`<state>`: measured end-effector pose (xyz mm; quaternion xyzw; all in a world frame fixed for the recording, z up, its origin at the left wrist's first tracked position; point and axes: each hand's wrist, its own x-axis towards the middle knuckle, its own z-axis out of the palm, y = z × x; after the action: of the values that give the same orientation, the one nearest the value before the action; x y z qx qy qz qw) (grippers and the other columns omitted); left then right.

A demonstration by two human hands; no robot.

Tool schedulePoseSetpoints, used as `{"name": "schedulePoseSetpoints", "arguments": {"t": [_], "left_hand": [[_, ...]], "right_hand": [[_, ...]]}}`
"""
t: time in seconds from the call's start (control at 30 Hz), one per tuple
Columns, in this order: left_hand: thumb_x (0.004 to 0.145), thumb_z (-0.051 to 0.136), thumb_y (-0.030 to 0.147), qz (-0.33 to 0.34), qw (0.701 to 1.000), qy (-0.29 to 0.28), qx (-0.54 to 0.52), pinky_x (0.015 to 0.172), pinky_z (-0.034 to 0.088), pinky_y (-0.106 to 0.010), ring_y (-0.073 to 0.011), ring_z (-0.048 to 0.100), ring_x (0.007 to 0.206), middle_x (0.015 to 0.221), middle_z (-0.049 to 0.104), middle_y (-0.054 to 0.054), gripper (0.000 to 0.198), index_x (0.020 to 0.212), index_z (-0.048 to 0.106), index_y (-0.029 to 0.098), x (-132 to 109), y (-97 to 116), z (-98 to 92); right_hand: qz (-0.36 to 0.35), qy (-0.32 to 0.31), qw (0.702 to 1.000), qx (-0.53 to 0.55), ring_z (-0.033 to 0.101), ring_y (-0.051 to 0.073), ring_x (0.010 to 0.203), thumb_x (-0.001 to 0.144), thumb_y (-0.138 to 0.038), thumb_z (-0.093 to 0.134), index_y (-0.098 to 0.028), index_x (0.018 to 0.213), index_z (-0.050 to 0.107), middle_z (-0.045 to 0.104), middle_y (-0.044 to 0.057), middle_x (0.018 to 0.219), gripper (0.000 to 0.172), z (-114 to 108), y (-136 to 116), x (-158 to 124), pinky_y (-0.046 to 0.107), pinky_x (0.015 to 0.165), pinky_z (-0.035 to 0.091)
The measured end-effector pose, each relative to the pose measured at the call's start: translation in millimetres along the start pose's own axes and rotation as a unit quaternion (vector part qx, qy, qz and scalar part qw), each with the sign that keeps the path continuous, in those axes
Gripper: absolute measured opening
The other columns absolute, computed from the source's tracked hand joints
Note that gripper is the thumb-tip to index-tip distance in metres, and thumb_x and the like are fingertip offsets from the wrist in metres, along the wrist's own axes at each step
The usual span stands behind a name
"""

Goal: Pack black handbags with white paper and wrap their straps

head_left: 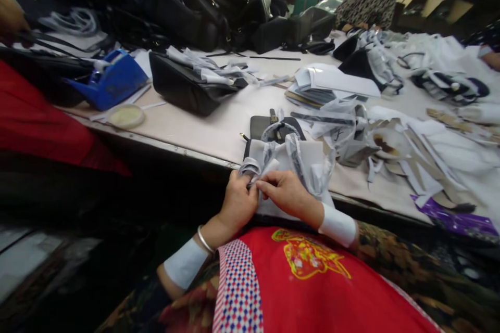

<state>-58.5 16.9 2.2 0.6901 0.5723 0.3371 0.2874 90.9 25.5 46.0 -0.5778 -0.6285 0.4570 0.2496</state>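
At the table's front edge lies a black handbag partly covered by white wrapping paper. Its handle is wrapped in clear plastic, and a rolled strap in the same kind of wrap sits at its near left corner. My left hand is closed round that strap. Thumb and fingers pinched, my right hand meets the left one at the white wrapping by the strap. Just what lies between the right fingertips is too small to make out.
A blue bin, a round yellowish dish and a black bag stuffed with paper stand to the left. Loose wrapping and strips cover the right side. Black bags are piled behind. Another person is across the table.
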Motion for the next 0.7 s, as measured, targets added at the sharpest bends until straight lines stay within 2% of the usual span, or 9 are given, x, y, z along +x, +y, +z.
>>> {"name": "schedulePoseSetpoints", "arguments": {"t": [0.4,0.57,0.7], "left_hand": [[0.085,0.058,0.012,0.027,1.0,0.007,-0.007,0.091,0.055,-0.04,-0.0226,0.059,0.091,0.096,0.053,-0.009,0.011,0.087,0.068,0.014,1,-3,5.6],[0.085,0.055,0.01,0.046,0.999,0.012,0.017,0.089,0.055,-0.038,-0.0223,0.059,0.091,0.099,0.051,-0.011,0.01,0.084,0.065,0.014,-1,-1,7.5],[0.086,0.053,0.012,0.054,0.996,0.005,0.066,0.081,0.055,-0.037,-0.0224,0.06,0.085,0.1,0.05,-0.013,0.012,0.083,0.064,0.012,-4,2,10.7]], "right_hand": [[0.058,0.056,0.992,-0.093,0.054,0.012,0.049,0.082,-0.031,0.061,-0.017,0.054,0.065,0.064,0.0,0.051,0.031,5,5,7,0.024,0.053,0.037],[0.093,0.067,0.986,-0.119,0.049,0.011,0.046,0.083,-0.043,0.063,-0.017,0.049,0.061,0.058,0.0,0.046,0.042,5,9,10,0.025,0.049,0.032],[0.076,0.093,0.977,-0.173,0.044,0.011,0.047,0.082,-0.042,0.062,-0.018,0.047,0.052,0.048,-0.001,0.045,0.044,6,12,11,0.026,0.049,0.024]]}}
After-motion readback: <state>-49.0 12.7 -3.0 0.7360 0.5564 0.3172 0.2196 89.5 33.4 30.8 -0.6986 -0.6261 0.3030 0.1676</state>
